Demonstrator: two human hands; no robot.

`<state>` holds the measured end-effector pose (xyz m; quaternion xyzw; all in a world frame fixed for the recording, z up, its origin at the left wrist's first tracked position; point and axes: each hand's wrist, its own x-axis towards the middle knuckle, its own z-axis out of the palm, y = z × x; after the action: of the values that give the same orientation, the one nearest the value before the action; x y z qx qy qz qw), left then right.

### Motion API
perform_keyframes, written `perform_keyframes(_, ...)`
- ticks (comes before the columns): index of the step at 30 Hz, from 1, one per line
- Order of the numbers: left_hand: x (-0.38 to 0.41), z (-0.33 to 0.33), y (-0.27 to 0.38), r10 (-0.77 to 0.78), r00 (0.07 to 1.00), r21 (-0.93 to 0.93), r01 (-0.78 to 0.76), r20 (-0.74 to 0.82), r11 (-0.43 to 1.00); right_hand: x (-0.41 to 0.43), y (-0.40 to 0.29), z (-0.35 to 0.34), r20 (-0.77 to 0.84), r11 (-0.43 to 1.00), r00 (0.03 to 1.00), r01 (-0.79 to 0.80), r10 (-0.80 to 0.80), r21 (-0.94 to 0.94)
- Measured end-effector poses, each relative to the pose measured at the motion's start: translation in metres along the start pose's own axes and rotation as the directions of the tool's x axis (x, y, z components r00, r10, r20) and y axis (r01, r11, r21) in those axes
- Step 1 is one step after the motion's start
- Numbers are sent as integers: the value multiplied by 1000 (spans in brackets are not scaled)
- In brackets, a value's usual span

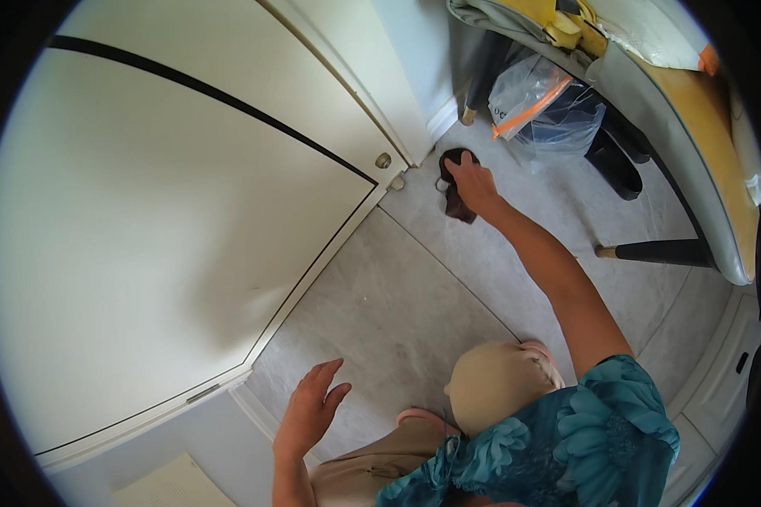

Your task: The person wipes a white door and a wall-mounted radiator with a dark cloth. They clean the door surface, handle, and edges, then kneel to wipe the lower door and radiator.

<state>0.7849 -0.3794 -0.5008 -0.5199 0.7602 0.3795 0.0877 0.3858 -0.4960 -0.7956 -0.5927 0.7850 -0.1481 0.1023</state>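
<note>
My right hand reaches down to a dark brown shoe or sandal on the grey tile floor, close to the door corner. Its fingers lie on the dark upper end; whether they grip it cannot be told. A small pale round part shows at the thing's left side. My left hand hovers low in the view, beside my knee, with thumb and fingers apart and nothing in it.
A white door with a black strip fills the left. A door stop sits at its corner. At the upper right, a chair stands over a clear plastic bag and black shoes. One chair leg reaches toward my arm.
</note>
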Motion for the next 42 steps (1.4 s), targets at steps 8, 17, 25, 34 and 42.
perform_keyframes(8,4,4,-2,-17,1000,-16,17,8,1000,36,24,0,-1,965,993,114,-117,236)
perform_keyframes(17,-2,3,-2,-28,1000,9,28,4,1000,47,14,5,-47,990,992,-111,116,91)
perform_keyframes(25,6,-1,6,2,1000,-28,-2,4,1000,38,20,8,186,944,926,324,-329,58)
perform_keyframes(34,-6,2,-1,-36,999,-13,36,25,999,40,-42,37,-45,974,974,-223,224,26)
perform_keyframes(42,2,-3,9,6,1000,-49,-6,-11,999,10,-46,32,184,966,957,191,-223,177)
